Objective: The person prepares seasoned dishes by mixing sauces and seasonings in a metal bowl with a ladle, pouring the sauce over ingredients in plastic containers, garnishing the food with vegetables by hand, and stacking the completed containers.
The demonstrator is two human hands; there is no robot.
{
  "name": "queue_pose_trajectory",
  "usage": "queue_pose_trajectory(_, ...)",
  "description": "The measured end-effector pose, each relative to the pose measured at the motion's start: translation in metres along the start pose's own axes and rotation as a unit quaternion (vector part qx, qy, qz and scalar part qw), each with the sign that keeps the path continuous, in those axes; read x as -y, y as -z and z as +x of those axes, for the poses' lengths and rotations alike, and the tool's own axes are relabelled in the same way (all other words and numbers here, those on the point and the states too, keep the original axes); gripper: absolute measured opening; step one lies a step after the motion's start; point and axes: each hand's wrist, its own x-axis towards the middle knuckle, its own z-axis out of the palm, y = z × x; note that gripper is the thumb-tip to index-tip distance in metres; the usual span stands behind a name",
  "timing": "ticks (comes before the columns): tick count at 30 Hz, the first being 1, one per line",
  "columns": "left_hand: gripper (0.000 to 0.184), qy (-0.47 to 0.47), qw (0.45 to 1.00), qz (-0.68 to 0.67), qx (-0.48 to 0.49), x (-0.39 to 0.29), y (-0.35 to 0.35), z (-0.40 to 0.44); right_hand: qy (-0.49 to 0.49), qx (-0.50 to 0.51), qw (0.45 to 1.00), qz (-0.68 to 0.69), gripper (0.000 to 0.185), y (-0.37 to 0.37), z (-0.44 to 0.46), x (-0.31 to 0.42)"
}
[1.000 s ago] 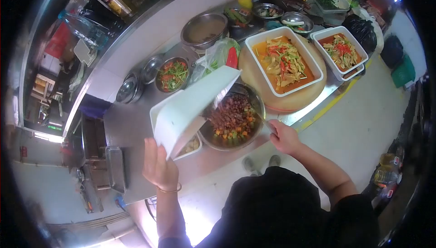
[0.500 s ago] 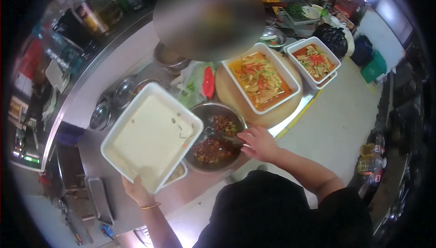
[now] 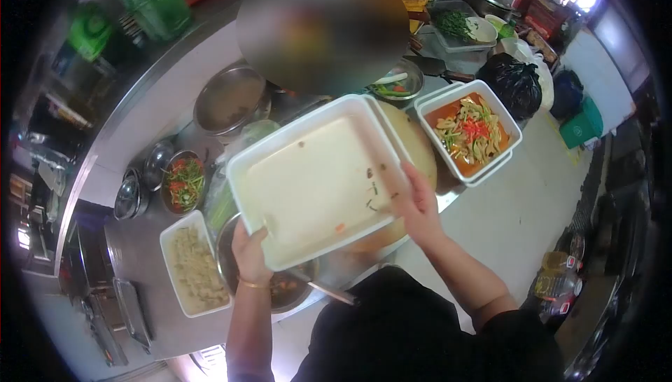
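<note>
Both my hands hold a white rectangular tray (image 3: 308, 179), tilted above the counter. It has only a few dark and green scraps and one orange bit on its pale bottom. My left hand (image 3: 252, 252) grips its lower left corner, thumb over the rim. My right hand (image 3: 420, 203) grips its right side. Partly hidden under the tray is a metal bowl (image 3: 283, 298) with a metal utensil handle (image 3: 332, 291) sticking out toward me. The round cutting board (image 3: 423, 151) is mostly covered by the tray.
A white container of pale pieces (image 3: 192, 270) is at left, beside a bowl of cut peppers and greens (image 3: 184, 180). A white tray of dressed food (image 3: 470, 133) stands at right, stacked on another. Behind are a large metal bowl (image 3: 231, 102) and a black bag (image 3: 514, 81).
The white tray has moved right, over the cutting board and metal bowl. My right hand has left the bowl and now grips the tray. The container of pale pieces is uncovered.
</note>
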Motion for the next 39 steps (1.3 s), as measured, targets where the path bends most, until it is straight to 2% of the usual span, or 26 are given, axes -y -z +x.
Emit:
queue_pose_trajectory(4,0.050,0.018,0.999,0.014,0.024,0.041,-0.056,0.047,-0.018,-0.007,0.999,0.031,0.061,0.064,0.044,-0.021)
queue_pose_trajectory(7,0.050,0.087,0.993,-0.074,0.036,0.046,-0.073,0.064,-0.132,0.061,0.987,0.069,0.062,0.089,0.065,-0.024)
queue_pose_trajectory(10,0.054,0.156,0.978,-0.130,0.050,0.056,-0.063,0.069,-0.082,-0.013,0.990,0.114,0.061,0.078,0.068,-0.028)
queue_pose_trajectory(11,0.055,0.176,0.969,-0.160,0.068,0.059,-0.062,0.068,-0.112,-0.007,0.987,0.118,0.061,0.082,0.070,-0.034)
queue_pose_trajectory(14,0.055,0.125,0.981,-0.140,0.052,0.054,-0.077,0.053,-0.183,0.008,0.977,0.109,0.062,0.091,0.082,-0.047)
queue_pose_trajectory(17,0.055,0.128,0.972,-0.191,0.055,0.062,-0.074,0.037,-0.265,0.031,0.962,0.057,0.062,0.090,0.089,-0.033)
queue_pose_trajectory(18,0.052,0.122,0.980,-0.158,-0.014,0.057,-0.080,0.029,-0.261,0.046,0.962,0.066,0.062,0.093,0.092,-0.035)
queue_pose_trajectory(19,0.051,0.103,0.983,-0.151,-0.029,0.058,-0.081,0.028,-0.257,0.063,0.961,0.076,0.062,0.094,0.094,-0.038)
queue_pose_trajectory(21,0.049,0.067,0.986,-0.141,-0.058,0.060,-0.072,0.021,-0.047,0.000,0.999,-0.018,0.064,0.082,0.086,-0.050)
queue_pose_trajectory(22,0.048,0.045,0.990,-0.097,-0.090,0.051,-0.066,0.008,0.095,-0.010,0.984,-0.153,0.061,0.076,0.077,-0.035)
queue_pose_trajectory(23,0.048,0.027,0.991,-0.054,-0.120,0.040,-0.061,-0.008,0.239,-0.024,0.931,-0.276,0.058,0.073,0.067,-0.015)
queue_pose_trajectory(25,0.048,-0.025,0.987,0.001,-0.160,0.032,-0.032,-0.042,0.331,0.114,0.894,-0.280,0.043,0.063,0.043,0.014)
queue_pose_trajectory(27,0.053,-0.166,0.944,0.069,-0.277,0.030,0.005,-0.082,0.266,0.313,0.866,-0.287,0.032,0.046,0.010,0.029)
queue_pose_trajectory(29,0.059,-0.225,0.878,0.057,-0.419,0.033,0.042,-0.119,0.190,0.446,0.833,-0.266,0.035,-0.008,-0.019,0.035)
queue_pose_trajectory(31,0.062,-0.139,0.839,-0.004,-0.526,0.051,0.078,-0.147,0.161,0.522,0.773,-0.322,0.045,-0.050,-0.048,0.020)
queue_pose_trajectory(32,0.063,-0.092,0.811,-0.035,-0.577,0.063,0.090,-0.159,0.133,0.511,0.782,-0.332,0.050,-0.068,-0.063,0.002)
queue_pose_trajectory(34,0.059,0.047,0.852,-0.210,-0.477,0.084,0.090,-0.177,0.077,0.495,0.782,-0.370,0.058,-0.095,-0.085,-0.034)
queue_pose_trajectory(35,0.054,0.054,0.900,-0.285,-0.326,0.105,0.089,-0.185,0.050,0.489,0.774,-0.399,0.060,-0.107,-0.091,-0.048)
queue_pose_trajectory(36,0.047,0.152,0.886,-0.318,-0.300,0.107,0.080,-0.180,0.023,0.482,0.765,-0.426,0.062,-0.116,-0.095,-0.056)
queue_pose_trajectory(38,0.044,0.202,0.865,-0.430,-0.164,0.134,0.084,-0.168,0.021,0.477,0.775,-0.413,0.060,-0.118,-0.091,-0.059)
queue_pose_trajectory(39,0.043,0.188,0.867,-0.432,-0.160,0.134,0.083,-0.161,0.019,0.471,0.783,-0.406,0.059,-0.115,-0.087,-0.057)
